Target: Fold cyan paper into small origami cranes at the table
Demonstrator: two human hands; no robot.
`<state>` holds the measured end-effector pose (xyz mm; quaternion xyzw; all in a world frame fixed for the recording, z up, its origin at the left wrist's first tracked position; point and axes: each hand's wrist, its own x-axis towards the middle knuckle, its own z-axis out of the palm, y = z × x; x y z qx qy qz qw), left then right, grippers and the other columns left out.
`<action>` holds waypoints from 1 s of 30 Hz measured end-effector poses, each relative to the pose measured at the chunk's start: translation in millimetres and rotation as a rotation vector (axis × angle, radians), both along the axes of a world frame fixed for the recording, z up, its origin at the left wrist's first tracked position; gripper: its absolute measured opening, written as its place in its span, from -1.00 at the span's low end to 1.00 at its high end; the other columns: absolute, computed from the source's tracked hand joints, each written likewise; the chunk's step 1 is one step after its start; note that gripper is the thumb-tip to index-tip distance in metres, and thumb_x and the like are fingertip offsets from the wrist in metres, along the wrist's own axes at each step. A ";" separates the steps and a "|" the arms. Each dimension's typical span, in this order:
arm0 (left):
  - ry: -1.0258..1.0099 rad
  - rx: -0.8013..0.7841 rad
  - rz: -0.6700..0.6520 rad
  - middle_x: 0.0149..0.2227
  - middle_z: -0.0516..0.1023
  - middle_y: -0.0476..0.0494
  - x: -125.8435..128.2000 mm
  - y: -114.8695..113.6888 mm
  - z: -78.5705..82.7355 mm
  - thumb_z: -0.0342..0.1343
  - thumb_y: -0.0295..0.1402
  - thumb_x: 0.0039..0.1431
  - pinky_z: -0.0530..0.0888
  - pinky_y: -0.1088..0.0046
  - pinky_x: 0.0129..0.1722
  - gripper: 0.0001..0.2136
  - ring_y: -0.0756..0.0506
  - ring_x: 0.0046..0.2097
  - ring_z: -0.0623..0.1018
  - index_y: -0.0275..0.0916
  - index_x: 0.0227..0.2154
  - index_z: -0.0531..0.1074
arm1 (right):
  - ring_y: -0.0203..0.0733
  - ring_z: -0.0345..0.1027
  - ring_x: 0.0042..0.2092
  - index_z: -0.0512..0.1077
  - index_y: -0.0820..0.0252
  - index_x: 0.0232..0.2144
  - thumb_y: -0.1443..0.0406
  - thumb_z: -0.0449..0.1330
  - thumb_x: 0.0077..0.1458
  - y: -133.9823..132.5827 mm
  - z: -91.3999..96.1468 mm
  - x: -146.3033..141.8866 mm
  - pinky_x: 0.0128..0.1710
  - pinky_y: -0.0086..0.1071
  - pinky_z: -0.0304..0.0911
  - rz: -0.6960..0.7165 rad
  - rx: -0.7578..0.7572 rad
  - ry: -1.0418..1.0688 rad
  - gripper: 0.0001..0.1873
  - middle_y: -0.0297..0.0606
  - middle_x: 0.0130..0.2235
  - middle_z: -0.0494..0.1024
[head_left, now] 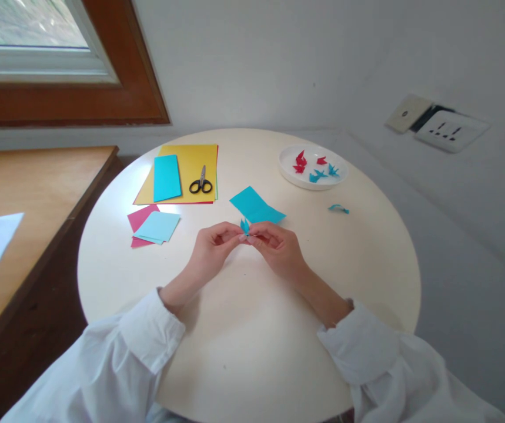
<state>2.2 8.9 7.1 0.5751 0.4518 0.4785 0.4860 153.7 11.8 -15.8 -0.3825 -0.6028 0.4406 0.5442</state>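
Note:
Over the middle of the round cream table (252, 329), my left hand (212, 244) and my right hand (276, 244) meet fingertip to fingertip. Both pinch one small folded piece of blue paper (244, 226), whose points stick up between the fingers. A flat blue paper sheet (256, 206) lies on the table just beyond my hands. My white sleeves cover both forearms near the front edge.
A white plate (313, 179) at the back right holds several small red and blue folded pieces. One blue folded piece (338, 208) lies loose near it. Black scissors (201, 183) rest on yellow paper (199, 161); pink and light blue sheets (155, 226) lie left. A wooden desk (27, 194) stands left.

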 end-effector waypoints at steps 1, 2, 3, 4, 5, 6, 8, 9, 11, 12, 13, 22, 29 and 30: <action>0.003 0.003 -0.003 -0.54 0.51 -0.04 -0.1 0.2 -0.5 0.25 -0.29 -0.10 0.36 0.51 -0.47 -0.84 0.02 -0.49 0.43 -0.29 -0.53 0.47 | -0.27 0.38 -0.31 0.46 0.14 -0.47 0.21 0.27 -0.09 -0.1 0.1 -0.1 -0.26 -0.35 0.37 0.000 0.000 0.005 -0.87 -0.31 -0.38 0.50; 0.002 0.004 -0.009 -0.54 0.51 -0.04 -0.2 0.4 -0.8 0.25 -0.28 -0.10 0.36 0.51 -0.47 -0.83 0.02 -0.49 0.43 -0.30 -0.53 0.47 | -0.27 0.39 -0.30 0.46 0.13 -0.47 0.21 0.28 -0.09 -0.1 0.3 -0.2 -0.25 -0.35 0.37 0.000 -0.003 0.011 -0.87 -0.30 -0.37 0.51; -0.004 0.002 -0.014 -0.53 0.51 -0.04 -0.1 0.5 -0.9 0.25 -0.28 -0.10 0.37 0.50 -0.46 -0.83 0.02 -0.48 0.44 -0.30 -0.52 0.47 | -0.26 0.39 -0.29 0.47 0.13 -0.46 0.21 0.28 -0.10 -0.1 0.6 -0.5 -0.24 -0.34 0.37 0.001 -0.010 0.015 -0.86 -0.30 -0.37 0.51; -0.013 -0.005 -0.018 -0.53 0.51 -0.04 0.1 0.6 -0.8 0.25 -0.27 -0.10 0.38 0.50 -0.45 -0.82 0.01 -0.47 0.45 -0.30 -0.52 0.46 | -0.26 0.40 -0.29 0.47 0.13 -0.46 0.20 0.28 -0.10 -0.1 0.9 -0.8 -0.23 -0.33 0.37 0.000 -0.020 0.018 -0.85 -0.30 -0.37 0.51; -0.022 -0.015 -0.019 -0.52 0.52 -0.05 0.5 0.6 -0.6 0.25 -0.27 -0.10 0.39 0.49 -0.43 -0.82 0.00 -0.46 0.47 -0.30 -0.52 0.46 | -0.25 0.40 -0.30 0.46 0.13 -0.47 0.18 0.28 -0.11 -0.1 1.2 -1.1 -0.24 -0.32 0.38 -0.003 -0.030 0.019 -0.84 -0.30 -0.38 0.52; -0.030 -0.025 -0.019 -0.52 0.52 -0.05 0.9 0.4 -0.3 0.25 -0.27 -0.10 0.40 0.48 -0.41 -0.82 -0.01 -0.44 0.48 -0.30 -0.53 0.45 | -0.25 0.40 -0.31 0.45 0.14 -0.49 0.17 0.28 -0.11 -0.2 1.6 -1.5 -0.25 -0.32 0.39 -0.009 -0.038 0.018 -0.83 -0.30 -0.39 0.52; -0.047 -0.047 -0.016 -0.51 0.53 -0.06 1.8 0.0 0.1 0.24 -0.28 -0.10 0.42 0.47 -0.38 -0.82 -0.03 -0.42 0.51 -0.31 -0.53 0.44 | -0.24 0.41 -0.34 0.43 0.14 -0.52 0.16 0.28 -0.11 -0.7 2.4 -2.3 -0.28 -0.31 0.39 -0.024 -0.045 0.017 -0.82 -0.31 -0.42 0.51; -0.053 -0.055 -0.013 -0.51 0.53 -0.07 2.2 -0.4 0.2 0.24 -0.29 -0.10 0.43 0.46 -0.37 -0.82 -0.03 -0.41 0.52 -0.30 -0.53 0.44 | -0.23 0.41 -0.35 0.42 0.14 -0.52 0.17 0.27 -0.11 -1.0 2.8 -2.8 -0.29 -0.30 0.39 -0.028 -0.047 0.018 -0.82 -0.31 -0.43 0.51; -0.057 -0.061 -0.007 -0.51 0.53 -0.07 2.9 -1.0 0.2 0.24 -0.29 -0.09 0.44 0.45 -0.37 -0.82 -0.04 -0.41 0.53 -0.30 -0.54 0.43 | -0.23 0.41 -0.37 0.41 0.15 -0.53 0.17 0.27 -0.11 -1.8 3.8 -3.7 -0.30 -0.30 0.40 -0.034 -0.054 0.019 -0.82 -0.31 -0.45 0.51; -0.052 -0.061 -0.003 -0.52 0.53 -0.07 3.1 -1.3 0.3 0.24 -0.29 -0.09 0.44 0.45 -0.37 -0.82 -0.04 -0.41 0.53 -0.30 -0.54 0.42 | -0.22 0.42 -0.38 0.40 0.15 -0.53 0.17 0.27 -0.12 -2.3 4.4 -4.1 -0.30 -0.29 0.40 -0.036 -0.063 0.018 -0.82 -0.31 -0.45 0.51; -0.044 -0.060 0.000 -0.52 0.53 -0.07 3.3 -1.6 0.5 0.24 -0.28 -0.08 0.44 0.45 -0.38 -0.82 -0.04 -0.42 0.53 -0.30 -0.54 0.42 | -0.22 0.42 -0.38 0.39 0.15 -0.53 0.17 0.27 -0.12 -2.7 5.1 -4.5 -0.30 -0.29 0.40 -0.039 -0.073 0.016 -0.81 -0.30 -0.45 0.52; -0.022 -0.030 0.008 -0.58 0.51 -0.03 3.0 0.1 -0.3 0.24 -0.27 -0.08 0.43 0.47 -0.43 -0.77 -0.04 -0.45 0.55 -0.26 -0.53 0.31 | -0.25 0.42 -0.41 0.37 0.18 -0.56 0.23 0.26 -0.16 -3.4 7.5 -7.0 -0.33 -0.31 0.38 -0.069 -0.147 0.017 -0.84 -0.32 -0.49 0.51; 0.003 0.004 -0.002 -0.61 0.46 0.02 3.1 -0.8 -0.6 0.23 -0.23 -0.07 0.39 0.50 -0.48 -0.74 -0.02 -0.49 0.52 -0.25 -0.52 0.27 | -0.30 0.40 -0.40 0.29 0.15 -0.40 0.22 0.30 -0.21 -1.5 9.6 -8.0 -0.36 -0.37 0.35 -0.002 -0.240 0.148 -0.69 -0.40 -0.45 0.45; 0.006 0.009 -0.001 -0.61 0.44 0.03 3.3 -1.1 -0.4 0.23 -0.22 -0.07 0.38 0.51 -0.48 -0.73 -0.01 -0.50 0.51 -0.25 -0.52 0.27 | -0.31 0.40 -0.40 0.28 0.13 -0.35 0.20 0.31 -0.21 -1.2 9.9 -8.1 -0.37 -0.37 0.35 0.018 -0.253 0.159 -0.65 -0.41 -0.44 0.46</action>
